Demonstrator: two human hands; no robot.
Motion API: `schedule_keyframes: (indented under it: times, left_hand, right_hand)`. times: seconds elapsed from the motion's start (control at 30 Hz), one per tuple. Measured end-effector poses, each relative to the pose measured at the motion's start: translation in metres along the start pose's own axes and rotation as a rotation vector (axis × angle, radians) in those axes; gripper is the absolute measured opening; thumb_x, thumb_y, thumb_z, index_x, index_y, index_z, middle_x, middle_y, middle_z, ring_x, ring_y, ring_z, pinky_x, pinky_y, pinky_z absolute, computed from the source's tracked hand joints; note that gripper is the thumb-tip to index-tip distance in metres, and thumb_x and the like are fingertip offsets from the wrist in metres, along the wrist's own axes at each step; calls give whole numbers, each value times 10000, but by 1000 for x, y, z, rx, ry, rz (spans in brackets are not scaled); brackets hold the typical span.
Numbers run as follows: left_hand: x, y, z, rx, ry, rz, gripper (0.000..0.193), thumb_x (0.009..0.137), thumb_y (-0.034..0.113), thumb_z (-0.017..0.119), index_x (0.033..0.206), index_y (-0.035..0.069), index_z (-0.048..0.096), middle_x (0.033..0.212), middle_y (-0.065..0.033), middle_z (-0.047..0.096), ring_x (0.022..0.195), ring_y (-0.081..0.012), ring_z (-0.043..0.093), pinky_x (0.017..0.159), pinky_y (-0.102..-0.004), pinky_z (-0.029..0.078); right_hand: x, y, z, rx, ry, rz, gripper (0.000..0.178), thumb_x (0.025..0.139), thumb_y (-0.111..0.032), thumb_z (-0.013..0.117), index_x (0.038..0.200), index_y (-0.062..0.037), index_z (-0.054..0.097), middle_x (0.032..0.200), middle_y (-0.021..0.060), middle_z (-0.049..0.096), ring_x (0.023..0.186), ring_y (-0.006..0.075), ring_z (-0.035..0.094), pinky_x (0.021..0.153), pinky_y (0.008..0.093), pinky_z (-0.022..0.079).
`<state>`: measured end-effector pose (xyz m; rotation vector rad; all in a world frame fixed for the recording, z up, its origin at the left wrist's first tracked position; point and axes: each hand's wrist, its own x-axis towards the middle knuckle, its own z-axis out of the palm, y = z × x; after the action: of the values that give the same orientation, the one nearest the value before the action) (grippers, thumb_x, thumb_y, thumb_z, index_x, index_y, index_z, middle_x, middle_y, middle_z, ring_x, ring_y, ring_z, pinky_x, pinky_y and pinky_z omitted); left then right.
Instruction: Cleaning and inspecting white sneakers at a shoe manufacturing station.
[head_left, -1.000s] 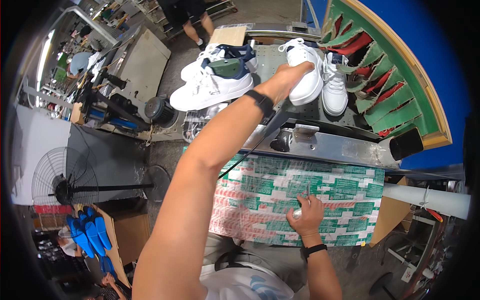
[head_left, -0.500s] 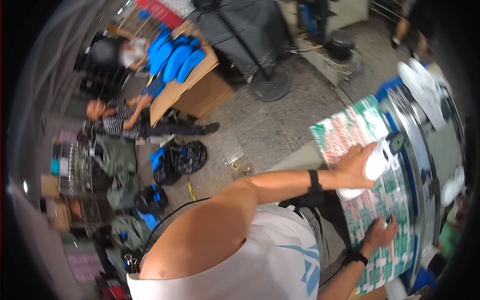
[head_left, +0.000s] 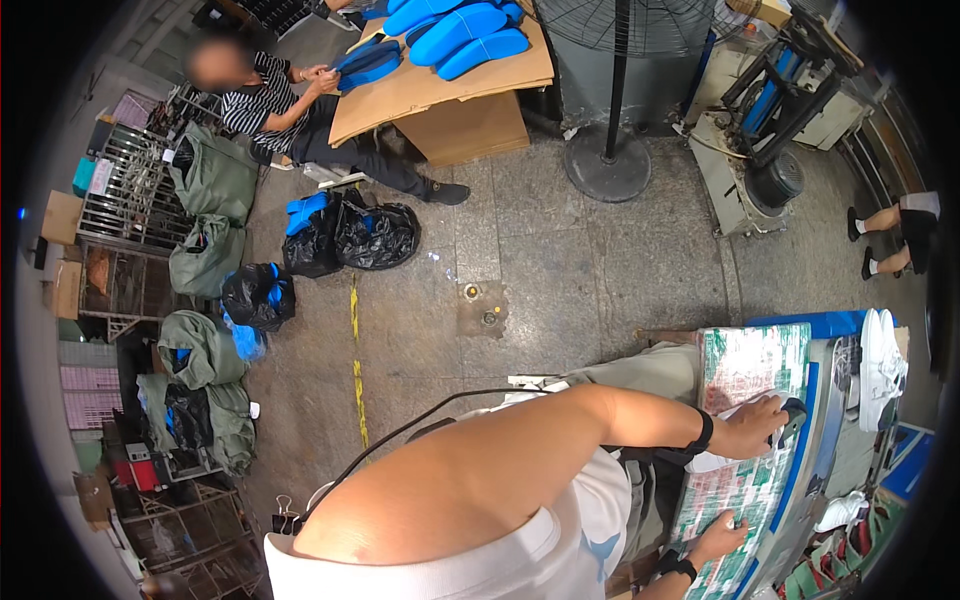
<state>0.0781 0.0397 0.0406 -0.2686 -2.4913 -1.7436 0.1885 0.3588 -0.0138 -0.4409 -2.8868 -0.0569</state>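
My left hand [head_left: 752, 428] is closed around a white shoe [head_left: 712, 462], resting on a work surface [head_left: 750, 360] wrapped in green, red and white printed sheeting. The hand covers most of the shoe. Touching the left fingertips, or just beyond them, is a dark rounded piece [head_left: 795, 414] at the surface's far edge. Nearer my body, over the same sheeting, my right hand [head_left: 718, 540] has its fingers curled. Something small and white shows at its fingertips, too small to name. Black bands circle both wrists.
Past the surface runs a conveyor-like bench [head_left: 822, 420] carrying white shoes [head_left: 880, 370]. A floor fan [head_left: 608, 165] and a machine [head_left: 760, 150] stand farther off. At the left, a seated person [head_left: 280, 110] handles blue insoles by a cardboard-topped table [head_left: 480, 95]; black bags [head_left: 375, 235] lie nearby.
The view has turned, so the surroundings sit differently in the picture. My left hand stays on the shoe, now reaching to the dark piece. The right hand's fingers remain curled.
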Motion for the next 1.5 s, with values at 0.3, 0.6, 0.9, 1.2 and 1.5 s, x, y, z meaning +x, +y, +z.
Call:
schedule_keyframes:
  times: [0.3, 0.6, 0.9, 1.2, 1.5]
  left_hand:
    - [21, 7, -11, -94, -42, 31, 469, 849, 83, 867, 1274, 84, 669, 1206, -168, 541, 1183, -396, 569, 920, -510, 504]
    - [33, 8, 12, -273, -43, -32, 132, 874, 169, 828, 931, 111, 724, 967, -128, 724, 980, -371, 716, 823, -529, 530]
    - [-17, -42, -45, -686, -140, -289, 118, 1000, 25, 747, 1098, 10, 811, 1006, -134, 830, 930, -185, 778, 835, -347, 616]
    - [26, -6, -85, -431, -37, -170, 182, 982, 91, 767, 1152, 29, 785, 1060, -91, 769, 943, -187, 740, 848, -350, 593]
    - [14, -4, -88, 48, -254, 66, 89, 990, 54, 774, 1000, 4, 701, 991, -130, 733, 858, -316, 734, 745, -430, 575]
  right_hand:
    - [22, 13, -4, 29, -160, -42, 722, 1004, -522, 675, 1396, 83, 646, 1296, 322, 715, 1229, 524, 662, 1068, 589, 525]
    - [27, 15, -10, -26, -273, -31, 804, 1015, -484, 674, 1500, 152, 589, 1441, 412, 659, 1304, 548, 666, 1143, 548, 519]
    - [-24, -61, -16, 309, -180, 52, 772, 973, -403, 817, 1535, 77, 591, 1487, 328, 658, 1384, 480, 628, 1220, 546, 474]
    - [-22, -108, -44, 295, 15, 60, 709, 896, -329, 831, 1481, 25, 645, 1194, 232, 671, 1133, 412, 656, 1022, 508, 545]
    - [-63, -116, -31, 341, 54, 58, 713, 826, -348, 836, 1434, -11, 678, 1174, 206, 628, 1134, 431, 622, 1011, 533, 528]
